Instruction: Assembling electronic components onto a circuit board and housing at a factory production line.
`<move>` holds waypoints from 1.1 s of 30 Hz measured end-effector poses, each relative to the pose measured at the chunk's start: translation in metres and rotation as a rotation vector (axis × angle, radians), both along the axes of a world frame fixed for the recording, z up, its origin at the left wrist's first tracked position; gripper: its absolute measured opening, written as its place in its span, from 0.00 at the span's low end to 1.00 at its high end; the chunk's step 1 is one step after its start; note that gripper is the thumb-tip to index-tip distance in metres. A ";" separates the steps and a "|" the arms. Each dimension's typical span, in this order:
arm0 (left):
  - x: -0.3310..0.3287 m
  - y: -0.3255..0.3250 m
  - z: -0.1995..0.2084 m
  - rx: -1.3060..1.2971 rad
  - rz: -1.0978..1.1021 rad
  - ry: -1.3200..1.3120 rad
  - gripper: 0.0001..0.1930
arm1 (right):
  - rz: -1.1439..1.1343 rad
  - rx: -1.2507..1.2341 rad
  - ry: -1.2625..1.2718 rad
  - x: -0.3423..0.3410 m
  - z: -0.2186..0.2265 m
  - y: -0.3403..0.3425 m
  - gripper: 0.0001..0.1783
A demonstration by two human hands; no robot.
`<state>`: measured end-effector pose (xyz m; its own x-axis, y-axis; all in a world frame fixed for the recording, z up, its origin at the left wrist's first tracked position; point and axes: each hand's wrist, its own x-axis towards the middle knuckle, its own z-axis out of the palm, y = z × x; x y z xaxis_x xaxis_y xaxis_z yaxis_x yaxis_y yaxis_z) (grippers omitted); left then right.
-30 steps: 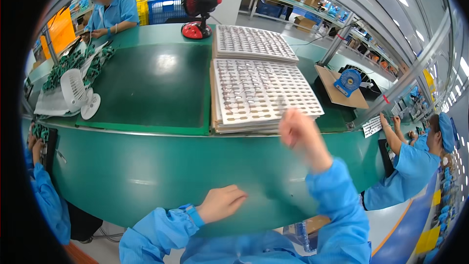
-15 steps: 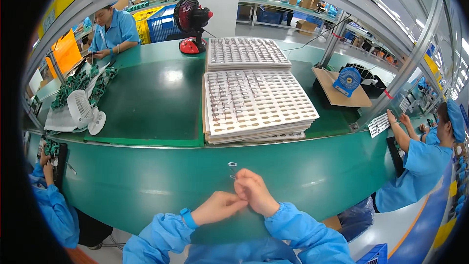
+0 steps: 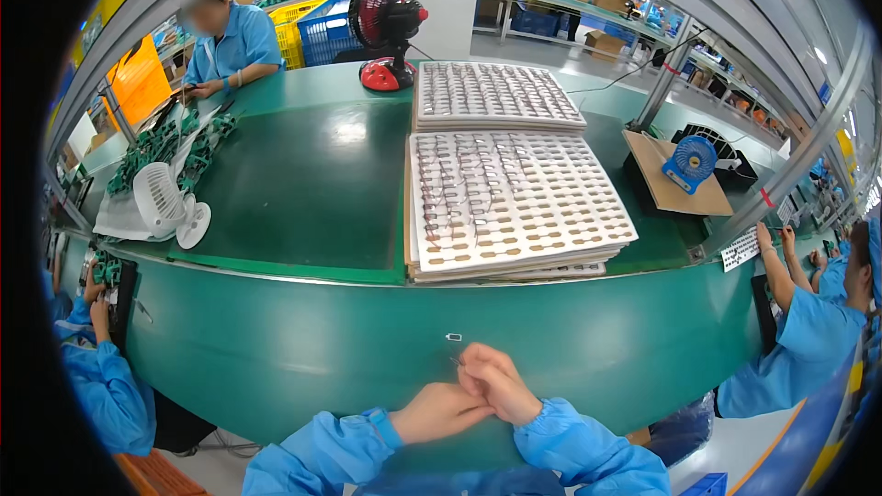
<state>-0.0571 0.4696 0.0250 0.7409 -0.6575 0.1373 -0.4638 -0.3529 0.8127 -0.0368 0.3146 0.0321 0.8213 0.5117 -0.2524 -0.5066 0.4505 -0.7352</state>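
Note:
My left hand [image 3: 443,413] is closed in a pinch, its fingertips meeting the fingers of my right hand [image 3: 501,386]. What the left fingertips hold, if anything, is hidden. Between thumb and fingers my right hand pinches thin dark wires of a small wired part. The small wired part [image 3: 454,337] ends in a tiny white-edged rectangular piece just beyond the right fingertips, over the green bench [image 3: 266,340]. Ahead is a stack of white slotted trays [image 3: 570,230]; the top one carries rows of similar thin wired parts at its left, with bare slots at its right.
Behind stands another tray stack [image 3: 501,92], filled with parts. A red-black fan [image 3: 386,32], a white fan [image 3: 165,202] and a blue fan [image 3: 691,163] stand around. Green wired parts [image 3: 197,147] lie at left. Co-workers sit left, right and across.
The view has shifted, so the bench and trays appear farther right. My hands remain together; the white-edged piece now lies more sideways, closer above the right fingertips.

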 end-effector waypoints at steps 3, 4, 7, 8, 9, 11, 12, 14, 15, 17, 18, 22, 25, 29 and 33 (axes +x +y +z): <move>-0.002 0.000 -0.004 -0.039 0.009 -0.037 0.07 | -0.003 -0.015 0.031 -0.001 0.007 0.002 0.04; -0.002 0.001 -0.004 -0.038 0.016 -0.032 0.07 | -0.027 -0.029 0.048 -0.001 0.009 0.002 0.03; -0.003 0.003 0.000 0.047 -0.039 0.051 0.11 | -0.036 0.021 0.077 0.000 0.005 0.000 0.05; -0.003 0.002 0.003 0.022 -0.038 0.054 0.10 | -0.033 0.022 0.080 0.001 0.005 0.000 0.05; -0.003 0.001 0.004 -0.003 -0.037 0.057 0.10 | -0.051 0.041 0.087 0.002 0.006 0.000 0.06; -0.001 0.001 0.005 -0.020 -0.026 0.031 0.09 | -0.059 0.061 0.096 0.004 0.004 0.001 0.06; -0.001 0.002 0.005 -0.037 -0.019 0.001 0.07 | -0.066 0.105 0.110 0.006 0.001 0.002 0.07; -0.001 0.003 0.001 -0.042 -0.014 -0.024 0.07 | -0.046 0.144 0.127 0.007 -0.002 0.003 0.07; -0.002 0.005 -0.001 -0.044 -0.025 -0.050 0.07 | -0.064 0.194 0.135 0.006 -0.002 0.002 0.07; -0.003 0.003 0.000 -0.026 -0.025 -0.005 0.08 | -0.046 0.244 0.144 0.005 0.000 0.000 0.07; -0.003 0.003 0.000 -0.007 -0.051 0.044 0.10 | -0.064 0.225 0.135 0.005 0.001 -0.001 0.06; -0.003 0.003 0.000 -0.049 -0.054 0.032 0.11 | -0.048 0.229 0.107 0.005 0.000 -0.002 0.06; -0.004 0.004 -0.001 -0.060 -0.046 0.032 0.11 | -0.048 0.230 0.124 0.005 0.001 0.001 0.06; -0.004 0.002 -0.001 -0.080 -0.043 0.020 0.11 | -0.070 0.235 0.145 0.005 0.002 -0.001 0.05; -0.004 0.002 0.003 -0.064 -0.052 0.039 0.11 | -0.076 0.229 0.158 0.005 0.004 -0.001 0.05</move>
